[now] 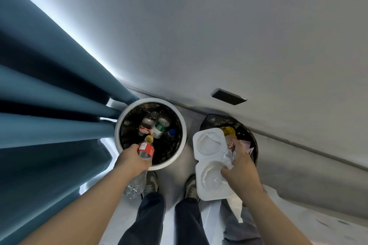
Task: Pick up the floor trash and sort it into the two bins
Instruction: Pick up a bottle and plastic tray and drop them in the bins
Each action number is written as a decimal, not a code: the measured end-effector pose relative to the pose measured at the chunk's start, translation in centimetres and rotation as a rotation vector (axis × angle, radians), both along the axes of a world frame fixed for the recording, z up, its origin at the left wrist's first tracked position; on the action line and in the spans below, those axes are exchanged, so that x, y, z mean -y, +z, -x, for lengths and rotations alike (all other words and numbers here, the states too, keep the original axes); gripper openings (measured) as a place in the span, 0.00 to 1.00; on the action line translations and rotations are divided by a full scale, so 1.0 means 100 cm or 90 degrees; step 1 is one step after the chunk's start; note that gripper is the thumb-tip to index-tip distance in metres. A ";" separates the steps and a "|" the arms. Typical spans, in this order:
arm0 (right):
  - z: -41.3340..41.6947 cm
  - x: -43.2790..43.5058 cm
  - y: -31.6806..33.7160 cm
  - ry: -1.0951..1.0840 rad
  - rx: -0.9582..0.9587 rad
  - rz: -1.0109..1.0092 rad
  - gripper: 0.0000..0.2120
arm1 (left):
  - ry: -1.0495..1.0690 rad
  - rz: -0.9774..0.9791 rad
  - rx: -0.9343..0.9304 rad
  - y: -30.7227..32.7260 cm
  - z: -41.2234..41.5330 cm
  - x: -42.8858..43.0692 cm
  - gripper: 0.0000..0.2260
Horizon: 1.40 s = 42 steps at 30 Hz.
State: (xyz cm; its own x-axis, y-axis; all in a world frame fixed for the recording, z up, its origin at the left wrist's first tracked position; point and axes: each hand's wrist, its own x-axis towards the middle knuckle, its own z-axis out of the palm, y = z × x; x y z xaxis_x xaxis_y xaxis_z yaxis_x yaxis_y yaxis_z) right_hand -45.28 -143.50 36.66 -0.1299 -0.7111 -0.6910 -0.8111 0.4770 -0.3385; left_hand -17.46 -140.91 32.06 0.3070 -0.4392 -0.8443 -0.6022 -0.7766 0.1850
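Clear plastic, red label, yellow cap: the bottle point(146, 150) is in my left hand point(132, 160), fingers wrapped round its middle. Its cap end pokes over the near edge of the white-rimmed bin point(117, 131); its crumpled base trails back on my side of that rim. Other bottles point(157, 127) already lie in the bottom of the bin, so I judge this is the right one for it.

I'm at the dropping step, with both hands loaded. To the right of the white-rimmed bin sits the black bin point(211, 120), and my right hand point(239, 167) hangs over its near side. That hand grips a white moulded tray point(207, 145) along one edge, with a scrap of clear wrapper point(229, 158) pinched against it. The tray bridges the gap between the two bins.

Next I should push the bottle a little further past the rim and let go, so it doesn't catch the edge. The tray looks nearly as wide as the black bin's mouth, so it probably needs tilting to go in.

Both forearms reach forward and down, wrists roughly level.
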 end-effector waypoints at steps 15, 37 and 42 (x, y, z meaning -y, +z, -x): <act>0.027 -0.007 -0.033 -0.025 -0.011 0.004 0.43 | -0.037 0.065 -0.068 -0.021 0.035 0.013 0.22; 0.098 0.001 -0.137 -0.109 0.016 0.079 0.35 | -0.311 0.099 -0.146 -0.098 0.177 0.031 0.23; 0.097 0.004 -0.176 -0.069 -0.003 0.057 0.33 | -0.321 0.086 -0.124 -0.126 0.185 0.027 0.25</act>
